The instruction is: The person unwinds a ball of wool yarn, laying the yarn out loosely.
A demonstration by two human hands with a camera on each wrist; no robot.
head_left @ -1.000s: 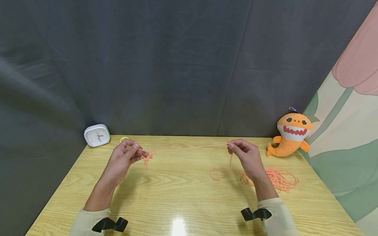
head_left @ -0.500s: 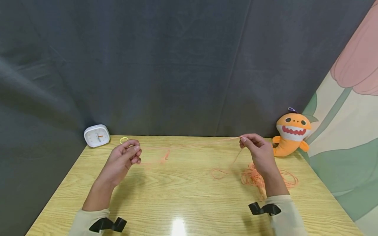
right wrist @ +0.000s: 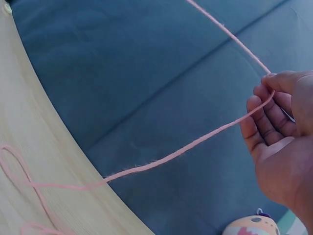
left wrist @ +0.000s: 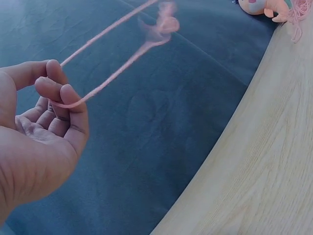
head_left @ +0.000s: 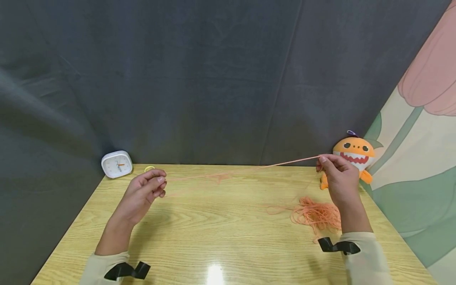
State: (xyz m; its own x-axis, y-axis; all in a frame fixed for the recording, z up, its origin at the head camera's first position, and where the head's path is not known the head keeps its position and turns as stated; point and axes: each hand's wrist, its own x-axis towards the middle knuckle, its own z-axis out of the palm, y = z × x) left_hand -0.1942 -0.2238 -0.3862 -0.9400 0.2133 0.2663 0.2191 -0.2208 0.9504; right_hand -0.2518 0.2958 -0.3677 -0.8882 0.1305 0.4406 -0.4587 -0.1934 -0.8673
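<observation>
A strand of orange-pink yarn [head_left: 288, 162] stretches over the table between both hands, sloping up to the right. My left hand [head_left: 139, 196] holds one end, thumb against the fingers. In the left wrist view two lengths of yarn [left wrist: 115, 73] run from those fingers to a blurred knot [left wrist: 165, 25]. My right hand [head_left: 342, 180] pinches the strand between thumb and forefinger, in front of the orange plush shark [head_left: 354, 148]. From there, in the right wrist view, a slack tail of yarn [right wrist: 166, 157] drops across to the table.
A loose heap of the same yarn [head_left: 318, 213] lies at the table's right, beside the right forearm. A white clock [head_left: 116, 164] stands at the back left, near a yellow ring [head_left: 149, 168]. A dark curtain [head_left: 213, 79] hangs behind the wooden table [head_left: 213, 225].
My right hand has moved right and up, drawing the strand longer. The knot has slid from beside the left hand toward the middle. The left hand has shifted slightly left.
</observation>
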